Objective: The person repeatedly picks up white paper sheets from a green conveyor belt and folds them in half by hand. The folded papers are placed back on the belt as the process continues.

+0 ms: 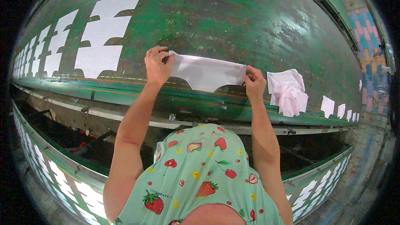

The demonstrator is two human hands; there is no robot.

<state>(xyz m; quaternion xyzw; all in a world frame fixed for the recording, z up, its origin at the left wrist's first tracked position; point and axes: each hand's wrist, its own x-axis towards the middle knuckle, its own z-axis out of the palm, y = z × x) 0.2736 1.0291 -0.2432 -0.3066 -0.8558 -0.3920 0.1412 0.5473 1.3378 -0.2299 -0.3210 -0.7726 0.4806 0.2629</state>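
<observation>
A white fabric piece (206,73), cut in the shape of underwear, is stretched between my two hands over the green table (200,21). My left hand (158,66) pinches its upper left corner. At the other end, the fingers of my right hand (255,81) are closed on the right edge of the same piece. Its wide edge lies away from me, and the narrow part points toward me. Just right of my right hand rests a crumpled pile of white and pale pink fabric pieces (287,91).
On the left, rows of similar flat white pieces (98,58) lie along the table. Several smaller-looking pieces (328,106) lie near its edge at the right. A pale rail (100,114) runs along the near side. Behind me stands another green table (89,171) with white pieces.
</observation>
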